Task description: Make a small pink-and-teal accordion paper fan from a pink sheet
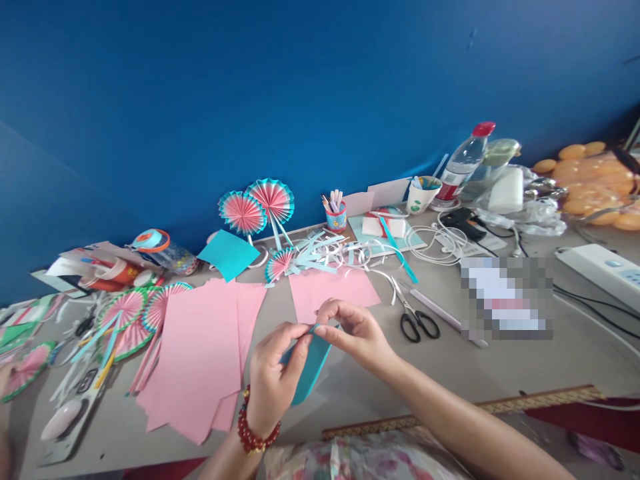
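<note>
My left hand (274, 381) and my right hand (354, 333) both pinch the top edge of a folded teal paper sheet (311, 368), held just above the grey table (500, 367). A red bead bracelet sits on my left wrist. A stack of pink paper sheets (200, 360) lies left of my hands, and a single pink sheet (333, 290) lies just beyond them. Black-handled scissors (414, 319) rest to the right of my right hand.
Pleated pink-and-teal paper fans (257, 207) stand by the blue wall, more fans (125, 317) lie at left. Paper strips (325, 253), a pen cup (336, 215), a water bottle (463, 163), white cables (440, 243), a power strip (605, 267) and orange balloons (593, 183) crowd the back and right.
</note>
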Demonstrator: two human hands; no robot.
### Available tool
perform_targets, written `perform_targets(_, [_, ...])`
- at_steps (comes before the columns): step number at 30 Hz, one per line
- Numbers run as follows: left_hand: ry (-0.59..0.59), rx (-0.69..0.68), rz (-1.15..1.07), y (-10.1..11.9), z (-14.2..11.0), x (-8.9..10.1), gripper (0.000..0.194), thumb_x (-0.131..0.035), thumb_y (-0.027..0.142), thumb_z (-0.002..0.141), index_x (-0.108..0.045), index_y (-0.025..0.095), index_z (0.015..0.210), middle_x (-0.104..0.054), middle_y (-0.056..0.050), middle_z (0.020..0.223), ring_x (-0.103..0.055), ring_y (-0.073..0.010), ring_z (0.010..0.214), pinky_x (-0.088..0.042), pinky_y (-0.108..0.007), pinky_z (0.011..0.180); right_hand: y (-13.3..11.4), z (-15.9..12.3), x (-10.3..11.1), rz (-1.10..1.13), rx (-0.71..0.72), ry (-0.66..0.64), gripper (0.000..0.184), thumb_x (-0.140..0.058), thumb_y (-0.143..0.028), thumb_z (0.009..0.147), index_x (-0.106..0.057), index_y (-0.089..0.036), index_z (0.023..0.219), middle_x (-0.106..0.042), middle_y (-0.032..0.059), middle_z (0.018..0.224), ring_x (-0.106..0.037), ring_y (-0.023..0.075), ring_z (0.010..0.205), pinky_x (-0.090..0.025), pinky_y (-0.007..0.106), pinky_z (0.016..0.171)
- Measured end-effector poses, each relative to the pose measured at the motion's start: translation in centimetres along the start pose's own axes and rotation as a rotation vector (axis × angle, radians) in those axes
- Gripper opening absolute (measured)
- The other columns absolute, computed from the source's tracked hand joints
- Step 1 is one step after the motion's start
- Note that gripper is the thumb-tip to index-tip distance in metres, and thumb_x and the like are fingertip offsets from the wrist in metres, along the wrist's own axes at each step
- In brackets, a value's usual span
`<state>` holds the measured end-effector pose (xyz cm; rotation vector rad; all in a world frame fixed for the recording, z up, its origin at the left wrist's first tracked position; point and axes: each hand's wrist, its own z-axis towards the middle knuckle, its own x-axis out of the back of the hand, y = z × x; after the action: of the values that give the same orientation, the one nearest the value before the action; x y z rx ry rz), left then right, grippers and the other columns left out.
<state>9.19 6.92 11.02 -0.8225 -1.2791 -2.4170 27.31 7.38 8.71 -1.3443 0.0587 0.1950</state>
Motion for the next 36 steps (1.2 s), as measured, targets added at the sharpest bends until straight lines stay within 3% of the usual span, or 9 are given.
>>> perform_targets(15, [-0.045, 0.021, -0.035, 0.3, 0.2, 0.0, 0.013, -0.055, 0.017, 0.094, -0.065, 0.023, 0.099, -0.073, 0.0, 0.091, -0.069, -0.0129, 0.083, -0.052, -0.02, 0.075, -0.2, -0.1, -0.2, 0.001, -0.006, 0.01, 0.02, -0.071, -0.04, 0.085, -0.066, -0.021, 0.08, -0.063, 0.0005, 0.079, -0.058, 0.0152, 0.079, -0.046, 0.026, 0.072])
perform_targets(19, [-0.071, 0.065, -0.056, 0.1, 0.1, 0.0, 0.015, -0.055, 0.02, 0.095, -0.064, 0.024, 0.105, -0.073, -0.002, 0.098, -0.069, -0.0147, 0.09, -0.053, -0.022, 0.08, -0.1, 0.0, 0.0, 0.01, 0.09, 0.021, 0.014, -0.071, -0.033, 0.086, -0.067, -0.022, 0.08, -0.064, 0.0005, 0.077, -0.059, 0.0156, 0.076, -0.048, 0.029, 0.074])
perform_targets(25, [-0.22, 0.185, -0.029, -1.3, 0.0, 0.8, 0.03, -0.063, 0.03, 0.091, -0.059, 0.025, 0.12, -0.071, -0.005, 0.113, -0.068, -0.0193, 0.101, -0.055, -0.027, 0.085, -0.2, 0.2, 1.5, -0.042, 0.286, 0.032, 0.006, -0.068, -0.023, 0.088, -0.068, -0.023, 0.082, -0.066, 0.0009, 0.076, -0.061, 0.0175, 0.076, -0.05, 0.04, 0.087])
perform_targets(31, [-0.188, 0.06, 0.042, -2.6, 0.6, 2.4, 0.022, -0.061, 0.026, 0.093, -0.062, 0.024, 0.114, -0.069, -0.006, 0.107, -0.067, -0.0191, 0.097, -0.054, -0.03, 0.084, -0.4, 0.1, 3.3, -0.083, 0.324, -0.059, 0.003, -0.065, -0.024, 0.091, -0.068, -0.024, 0.091, -0.069, 0.0032, 0.085, -0.063, 0.0196, 0.084, -0.05, 0.045, 0.09])
perform_targets(36, [-0.096, -0.271, 0.178, -2.3, 0.1, 3.0, 0.034, -0.06, 0.008, 0.089, -0.06, 0.023, 0.119, -0.069, -0.005, 0.096, -0.063, -0.019, 0.09, -0.052, -0.035, 0.085, -1.0, -0.3, 5.5, -0.278, 0.393, -0.206, 0.013, -0.065, -0.021, 0.089, -0.07, -0.026, 0.099, -0.074, 0.0063, 0.095, -0.066, 0.0232, 0.094, -0.049, 0.048, 0.093])
